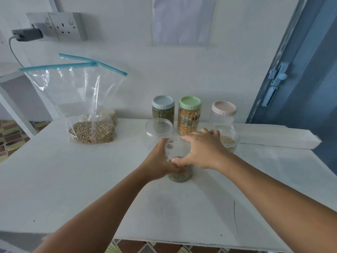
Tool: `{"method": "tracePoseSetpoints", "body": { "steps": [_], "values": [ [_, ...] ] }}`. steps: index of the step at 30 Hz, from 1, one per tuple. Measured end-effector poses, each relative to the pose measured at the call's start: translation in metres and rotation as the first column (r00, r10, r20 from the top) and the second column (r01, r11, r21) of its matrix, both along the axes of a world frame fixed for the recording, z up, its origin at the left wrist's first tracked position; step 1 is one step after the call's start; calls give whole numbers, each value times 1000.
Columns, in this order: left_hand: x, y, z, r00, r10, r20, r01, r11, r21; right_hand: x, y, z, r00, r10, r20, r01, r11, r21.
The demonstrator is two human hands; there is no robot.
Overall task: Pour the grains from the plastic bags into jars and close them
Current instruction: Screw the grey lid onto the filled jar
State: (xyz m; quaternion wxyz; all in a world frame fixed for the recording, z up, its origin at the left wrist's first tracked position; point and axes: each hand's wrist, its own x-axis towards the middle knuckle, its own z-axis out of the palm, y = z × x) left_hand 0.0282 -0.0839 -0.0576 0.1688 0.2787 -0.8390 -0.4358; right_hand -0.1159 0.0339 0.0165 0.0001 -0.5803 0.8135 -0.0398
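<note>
1. Near the table's (73, 179) middle, a jar (179, 175) of green grains is standing upright.
2. Left hand (160, 166) is gripping the jar's side, fingers curled round it.
3. Right hand (202, 150) is gripping the clear lid (176, 147) on top of the jar.
4. Left of the jar and farther back, an open bag (87, 110) of tan grains is standing.
5. Behind the jar, more jars are standing, one of them lidless (158, 130).

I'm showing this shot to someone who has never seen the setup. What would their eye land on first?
Probably both hands mid-table: the left hand grips a clear jar of green grains while the right hand holds its transparent lid on top. Next, the tall open plastic bag of beige grains at the left.
</note>
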Motion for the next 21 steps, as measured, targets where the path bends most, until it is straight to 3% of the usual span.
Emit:
{"method": "tracePoseSetpoints", "body": {
  "steps": [5, 8, 11, 13, 16, 21],
  "values": [
    [4, 2, 36, 962, 6, 273, 55, 975, -216, -28, 7, -1, 995, -39, -94, 41, 999, 25],
    [21, -8, 73, 958, 123, 258, 12, 885, -465, -39, 4, 1, 995, -55, -80, 59, 997, 51],
    [16, -28, 97, 961, 200, 193, -43, 792, -608, -46, -3, 1, 994, -46, -95, 53, 996, 66],
    [5, -45, 98, 934, 229, 276, -6, 779, -627, -50, -8, 1, 993, -49, -107, 57, 996, 74],
    [-9, -63, 92, 886, 183, 426, 96, 826, -555, -54, -15, 5, 991, -71, -113, 81, 993, 84],
    [-12, -69, 85, 876, 132, 463, 116, 876, -469, -62, -30, 0, 986, -112, -120, 121, 990, 74]
  ]
}}
